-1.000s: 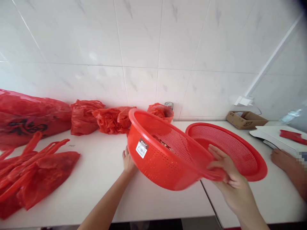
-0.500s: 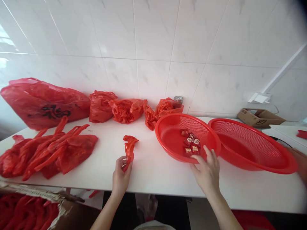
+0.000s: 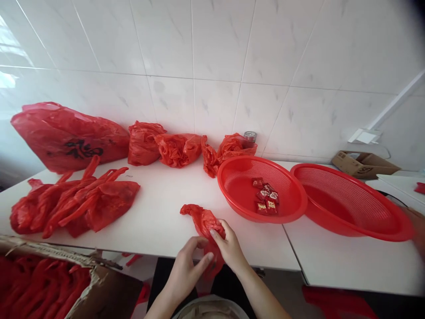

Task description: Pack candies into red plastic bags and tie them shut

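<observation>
A crumpled red plastic bag (image 3: 203, 220) is pinched between the thumb and fingers of my right hand (image 3: 230, 248), just above the table's front edge. Its lower part hangs past that edge. My left hand (image 3: 188, 266) is beside this lower part, thumb and forefinger apart; whether a fingertip touches the plastic I cannot tell. Up to the right, a red plastic basket (image 3: 234, 201) contains several small red-wrapped packets (image 3: 265, 197), and neither hand touches it.
Another red basket (image 3: 332, 217) stands at right, with a person's hand (image 3: 416, 226) at its far side. Filled red bags (image 3: 179, 150) line the tiled wall. Flat red bags (image 3: 79, 199) lie at left, above a cardboard box (image 3: 109, 288) of red plastic. A small carton (image 3: 365, 165) sits back right.
My right hand has left the basket rim and moved left onto the red bag. The bag has come nearer and spread wider. My left hand has lowered and loosened from it.
</observation>
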The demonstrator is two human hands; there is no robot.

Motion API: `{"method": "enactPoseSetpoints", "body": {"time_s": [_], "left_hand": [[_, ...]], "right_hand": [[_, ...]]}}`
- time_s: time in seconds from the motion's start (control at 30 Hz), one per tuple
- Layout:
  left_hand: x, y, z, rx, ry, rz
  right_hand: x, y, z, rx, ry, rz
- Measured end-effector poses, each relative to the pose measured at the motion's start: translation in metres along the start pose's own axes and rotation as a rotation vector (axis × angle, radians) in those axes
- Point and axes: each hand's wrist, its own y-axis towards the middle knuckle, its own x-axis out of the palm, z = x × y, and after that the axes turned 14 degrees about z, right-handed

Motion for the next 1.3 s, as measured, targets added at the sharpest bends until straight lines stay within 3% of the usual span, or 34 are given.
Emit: {"method": "enactPoseSetpoints", "body": {"time_s": [0.07, 0.27, 0.37, 0.47, 0.53, 0.67, 0.73, 0.8, 0.87, 1.0, 1.1, 1.2, 1.3], "left_hand": [[-0.006, 0.009, -0.006, -0.111, -0.099, 0.072], [-0.008, 0.049, -0.004, -0.166, -0.311, -0.054], [-0.010, 0.063, -0.004, -0.286, -0.403, -0.010], [-0.024, 0.070, -0.017, -0.375, -0.338, 0.088], [-0.039, 0.071, -0.030, -0.313, -0.165, 0.205], [-0.070, 0.073, -0.049, -0.035, 0.294, 0.416], [-0.080, 0.075, -0.050, -0.006, 0.328, 0.457], [-0.088, 0.077, -0.046, -0.054, 0.229, 0.505], [-0.094, 0.076, -0.038, -0.168, 0.033, 0.464], [-0.097, 0.062, -0.019, -0.461, -0.570, 0.071], [-0.089, 0.049, -0.013, -0.539, -1.074, -0.076], [-0.079, 0.045, -0.016, -0.590, -1.309, -0.055], [-0.073, 0.050, -0.017, -0.760, -1.213, 0.106]], "right_hand": [[0.005, 0.006, -0.001, -0.008, 0.008, -0.037], [0.014, 0.020, -0.023, 0.006, 0.064, -0.209], [0.009, 0.027, -0.028, 0.115, 0.136, -0.299], [-0.003, 0.030, -0.028, 0.219, 0.184, -0.358], [-0.013, 0.030, -0.027, 0.258, 0.179, -0.327], [-0.027, 0.030, -0.026, 0.243, 0.133, -0.238], [-0.033, 0.032, -0.029, 0.211, 0.083, -0.233], [-0.039, 0.035, -0.033, 0.174, 0.006, -0.205], [-0.044, 0.038, -0.035, 0.111, -0.093, -0.151], [-0.050, 0.039, -0.027, -0.011, -0.267, -0.163], [-0.049, 0.036, -0.014, 0.007, -0.404, -0.193], [-0.050, 0.035, -0.002, 0.036, -0.559, -0.188], [-0.054, 0.034, -0.004, 0.005, -0.681, -0.165]]}}
